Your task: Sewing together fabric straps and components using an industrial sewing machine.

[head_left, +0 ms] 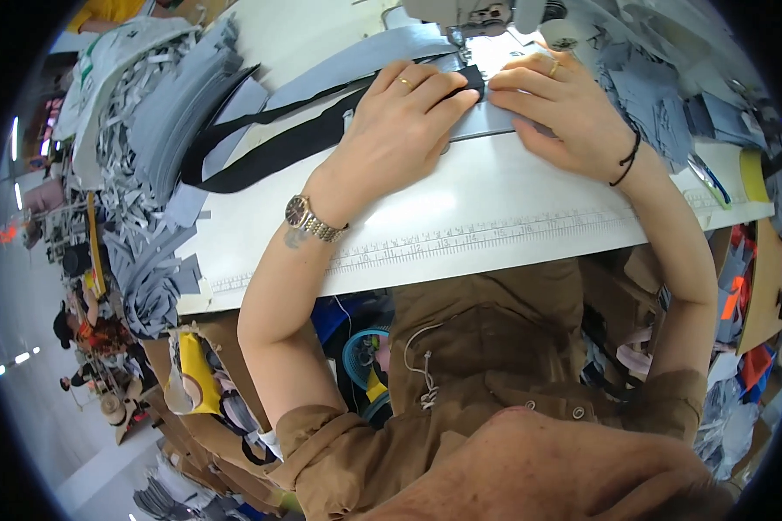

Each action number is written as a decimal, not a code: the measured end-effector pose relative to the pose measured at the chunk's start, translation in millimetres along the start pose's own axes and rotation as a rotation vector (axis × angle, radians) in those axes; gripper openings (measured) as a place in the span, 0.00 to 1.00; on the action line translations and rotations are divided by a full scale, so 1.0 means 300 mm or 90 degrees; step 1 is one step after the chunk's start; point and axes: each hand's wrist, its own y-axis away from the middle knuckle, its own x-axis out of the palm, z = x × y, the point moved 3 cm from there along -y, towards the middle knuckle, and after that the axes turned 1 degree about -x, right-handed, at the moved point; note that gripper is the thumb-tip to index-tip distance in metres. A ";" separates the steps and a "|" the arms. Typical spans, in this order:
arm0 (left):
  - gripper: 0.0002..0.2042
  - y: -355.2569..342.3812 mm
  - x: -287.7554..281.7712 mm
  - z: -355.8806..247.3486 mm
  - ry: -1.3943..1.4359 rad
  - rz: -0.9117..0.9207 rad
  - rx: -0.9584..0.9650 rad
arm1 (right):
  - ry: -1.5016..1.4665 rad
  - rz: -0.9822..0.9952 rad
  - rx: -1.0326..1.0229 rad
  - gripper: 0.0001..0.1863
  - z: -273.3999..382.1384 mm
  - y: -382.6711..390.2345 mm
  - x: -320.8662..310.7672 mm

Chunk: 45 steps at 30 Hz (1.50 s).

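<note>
My left hand [400, 122] is closed on a black fabric strip [278, 154], thumb and fingertips together near its end, beside the presser foot [463, 54] of a sewing machine [495, 13]. From that hand the strip runs left in a long loop across the table. My right hand [565, 113] lies on the other side of the strip's end, its fingers stretched out, flat and holding nothing. Under the hands a grey-blue fabric piece [487, 122] is partly visible. Another grey-blue piece [356, 62] lies behind the left hand.
The white table [495, 187] has a printed ruler along its front edge. Stacked grey-blue cut pieces [169, 113] and scraps [152, 269] crowd its left side. More grey-blue pieces [647, 100] lie right, with small scissors [711, 181] nearby. A blue basket [356, 360] stands below.
</note>
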 end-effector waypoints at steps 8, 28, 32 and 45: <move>0.19 -0.010 -0.003 -0.006 0.006 0.007 -0.011 | -0.009 -0.040 -0.009 0.17 0.001 0.002 0.010; 0.11 0.209 -0.182 0.021 -0.109 -0.119 0.029 | 0.005 0.067 0.014 0.23 -0.017 -0.039 0.009; 0.06 0.607 -0.554 0.325 -0.303 -0.295 -0.556 | -0.009 0.079 0.010 0.24 -0.025 -0.034 0.011; 0.05 1.037 -0.693 0.586 -0.461 -0.086 -0.664 | -0.047 0.081 0.052 0.23 -0.013 -0.048 0.001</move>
